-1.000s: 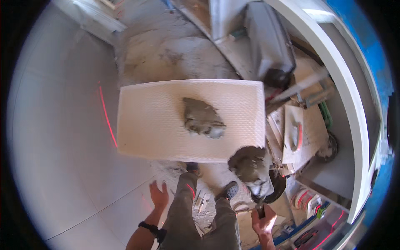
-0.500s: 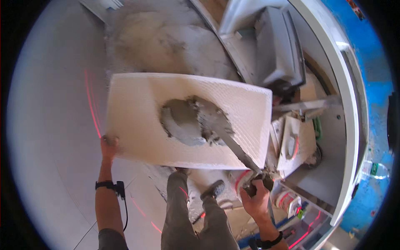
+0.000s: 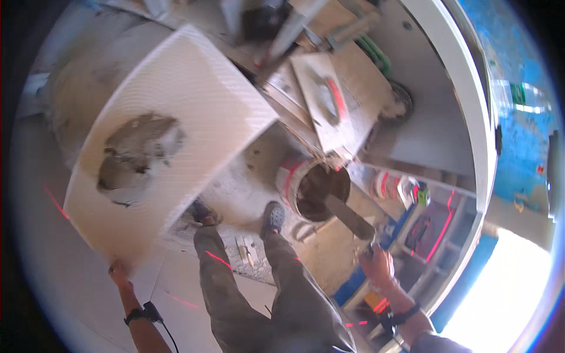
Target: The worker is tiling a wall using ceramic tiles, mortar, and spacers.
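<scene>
A large pale tile (image 3: 212,94) with a ridged back is tilted before me at the left. My left hand (image 3: 119,274) grips its near corner, the fingers partly hidden by the tile. A grey mound of mortar (image 3: 141,154) sticks to the tile's back. My right hand (image 3: 378,266) is closed round the handle of a trowel (image 3: 351,219). Its long grey blade points to the upper left, with the tip over the mouth of a bucket (image 3: 288,179). Wet mortar (image 3: 321,191) shows in the bucket.
A float with a red handle (image 3: 321,112) lies on a board behind the bucket. A small trowel (image 3: 246,252) is on the floor by my feet. A white curved frame edge (image 3: 479,117) runs along the right, past a plastic bottle (image 3: 522,94). Red laser lines cross the area.
The trowel has left the mortar on the tile and swung right to the bucket. My view has turned right, and the tile now appears further left and tilted.
</scene>
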Action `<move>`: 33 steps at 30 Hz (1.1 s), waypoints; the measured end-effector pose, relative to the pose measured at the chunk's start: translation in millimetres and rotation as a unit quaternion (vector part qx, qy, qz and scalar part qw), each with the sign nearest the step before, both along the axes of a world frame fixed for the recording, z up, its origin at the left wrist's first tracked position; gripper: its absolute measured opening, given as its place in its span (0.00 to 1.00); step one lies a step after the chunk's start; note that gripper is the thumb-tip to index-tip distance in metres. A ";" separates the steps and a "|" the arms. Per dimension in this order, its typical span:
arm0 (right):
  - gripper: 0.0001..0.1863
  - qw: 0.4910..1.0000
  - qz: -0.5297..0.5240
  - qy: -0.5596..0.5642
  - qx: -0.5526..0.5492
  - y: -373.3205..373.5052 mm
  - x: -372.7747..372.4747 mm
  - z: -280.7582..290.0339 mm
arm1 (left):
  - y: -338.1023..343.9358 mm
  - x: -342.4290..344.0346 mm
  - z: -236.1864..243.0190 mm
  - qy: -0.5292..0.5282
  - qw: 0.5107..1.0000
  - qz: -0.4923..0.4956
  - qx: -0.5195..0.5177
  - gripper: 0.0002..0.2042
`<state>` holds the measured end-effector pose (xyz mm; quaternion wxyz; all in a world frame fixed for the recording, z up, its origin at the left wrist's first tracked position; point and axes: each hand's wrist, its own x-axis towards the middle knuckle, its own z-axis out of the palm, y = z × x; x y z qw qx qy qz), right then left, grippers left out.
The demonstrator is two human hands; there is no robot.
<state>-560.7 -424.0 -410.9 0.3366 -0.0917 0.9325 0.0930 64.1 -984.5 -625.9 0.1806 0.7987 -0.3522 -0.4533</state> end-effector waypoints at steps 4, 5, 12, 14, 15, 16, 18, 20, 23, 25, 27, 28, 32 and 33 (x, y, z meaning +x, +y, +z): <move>0.21 0.996 0.035 -0.020 0.075 11.3 -45.3 -43.3 | 8.6 -15.8 11.1 0.076 0.993 -0.069 0.066 0.34; 0.20 0.995 0.058 -0.035 0.077 23.2 -55.8 -72.1 | 9.6 -15.9 20.3 0.050 0.993 -0.088 0.053 0.34; 0.12 0.963 0.231 -0.088 0.109 -14.2 -114.1 -267.8 | 87.4 84.9 64.7 -0.367 0.905 -0.215 0.015 0.33; 0.16 0.946 0.254 -0.152 0.134 4.1 -114.8 -319.1 | 191.2 67.3 36.0 -0.086 0.939 -0.318 0.099 0.36; 0.16 0.946 0.244 -0.149 0.152 20.0 -111.6 -340.2 | 235.1 -48.3 37.5 -0.196 0.932 -0.218 0.213 0.38; 0.18 0.968 0.124 -0.147 0.161 35.5 -106.5 -361.3 | 266.1 -59.3 14.3 -0.121 0.936 -0.215 0.252 0.37; 0.20 0.976 0.003 -0.154 0.154 59.7 -100.3 -400.6 | 307.7 -234.2 72.7 -0.219 0.819 -0.516 0.127 0.39; 0.24 0.977 -0.028 -0.201 0.067 65.1 -80.3 -433.5 | 302.0 -278.4 93.1 -0.333 0.765 -0.539 0.112 0.40; 0.24 0.967 -0.065 -0.241 0.056 19.0 -62.4 -401.5 | 278.5 -275.6 82.7 -0.360 0.798 -0.457 0.160 0.42; 0.25 0.967 -0.075 -0.239 0.048 12.5 -60.9 -392.9 | 278.8 -276.3 83.4 -0.385 0.775 -0.489 0.114 0.42; 0.26 0.967 -0.051 -0.247 -0.022 12.5 -52.3 -403.2 | 278.4 -292.0 78.4 -0.393 0.768 -0.494 0.108 0.41; 0.27 0.975 -0.058 -0.189 -0.101 8.6 -53.5 -418.0 | 277.9 -299.0 77.0 -0.399 0.762 -0.499 0.105 0.41; 0.24 0.925 -0.251 -0.262 -0.109 -12.2 -73.4 -440.7 | 272.1 -304.8 69.7 -0.402 0.752 -0.517 0.080 0.42; 0.19 0.897 -0.331 -0.254 -0.144 -15.5 -67.6 -436.1 | 269.6 -308.0 73.8 -0.406 0.751 -0.516 0.073 0.41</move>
